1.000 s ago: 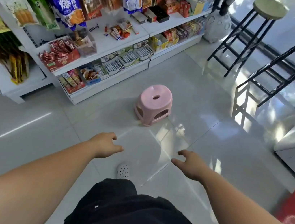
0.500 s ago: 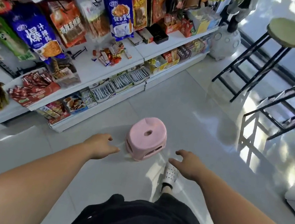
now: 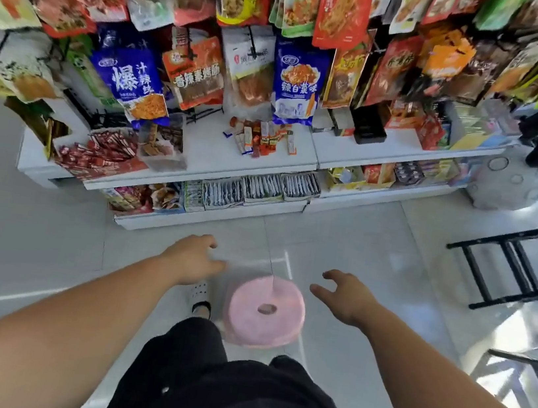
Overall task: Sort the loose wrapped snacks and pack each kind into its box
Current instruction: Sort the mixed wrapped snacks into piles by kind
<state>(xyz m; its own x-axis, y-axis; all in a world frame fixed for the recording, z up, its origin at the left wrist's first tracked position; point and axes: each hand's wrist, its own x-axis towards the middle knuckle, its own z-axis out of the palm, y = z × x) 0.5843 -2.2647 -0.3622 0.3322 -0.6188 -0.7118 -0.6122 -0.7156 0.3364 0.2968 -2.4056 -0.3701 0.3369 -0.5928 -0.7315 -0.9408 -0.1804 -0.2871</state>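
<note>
Red wrapped snacks (image 3: 263, 139) on shelf (image 3: 207, 152), well beyond left hand (image 3: 192, 258), right hand (image 3: 348, 296).

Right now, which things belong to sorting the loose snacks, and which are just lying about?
Job: loose wrapped snacks on the shelf; red box of packets; clear box.
Lying about: pink stool; black bar stool; hanging bags.

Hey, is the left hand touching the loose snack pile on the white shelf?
Apart. The head view shows the left hand over the floor, with a lower shelf between it and the loose snack pile.
</note>
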